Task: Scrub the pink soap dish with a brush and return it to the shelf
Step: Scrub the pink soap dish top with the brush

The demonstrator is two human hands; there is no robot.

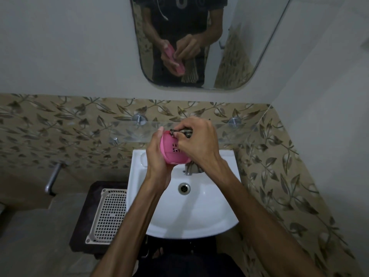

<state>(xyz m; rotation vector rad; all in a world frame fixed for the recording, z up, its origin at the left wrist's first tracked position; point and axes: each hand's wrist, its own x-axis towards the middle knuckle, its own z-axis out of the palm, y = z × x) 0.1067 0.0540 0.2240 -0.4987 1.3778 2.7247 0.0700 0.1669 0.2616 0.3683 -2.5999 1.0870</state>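
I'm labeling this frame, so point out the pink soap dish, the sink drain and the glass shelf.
pink soap dish (171,154): head view, on its slotted pink underside.
sink drain (184,188): head view, on the metal ring's centre.
glass shelf (127,130): head view, on bare glass left of the hands.

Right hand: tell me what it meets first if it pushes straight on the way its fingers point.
The right hand points left toward the pink soap dish, which its fingertips already touch. Beyond it sits the left hand cupping the dish.

pink soap dish (171,152) smooth plastic; sink (209,212) glossy white ceramic; shelf (83,132) clear glass.
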